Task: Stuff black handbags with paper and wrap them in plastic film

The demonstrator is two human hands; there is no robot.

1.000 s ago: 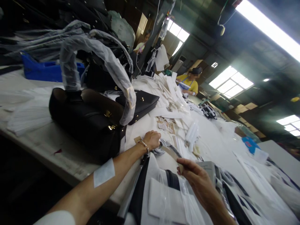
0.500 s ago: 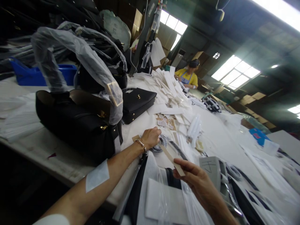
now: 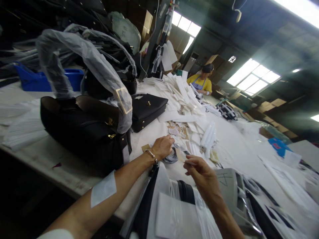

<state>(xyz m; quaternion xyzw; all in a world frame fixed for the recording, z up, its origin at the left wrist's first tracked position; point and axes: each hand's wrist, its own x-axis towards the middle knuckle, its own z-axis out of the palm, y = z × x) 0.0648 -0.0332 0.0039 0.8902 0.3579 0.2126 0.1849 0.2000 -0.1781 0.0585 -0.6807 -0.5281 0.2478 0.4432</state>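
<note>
My left hand, a bracelet at its wrist, is closed beside a grey coil; what its fingers grip is hidden. To its right, my right hand pinches a tan strip between thumb and fingers. Below the hands lies a black bag under white sheets and clear plastic, with a white pad on top. On the left stands a black handbag, its handle wrapped in plastic. A smaller black bag lies behind it.
White paper strips are heaped on the table. A grey box-shaped device is right of my right hand. At the back left is a blue tape dispenser. A person in yellow is at the far end.
My right hand has moved up slightly and turned, bringing the strip's near end up with it, so the strip shows shorter. My left hand is almost unchanged. The view has shifted a little.
</note>
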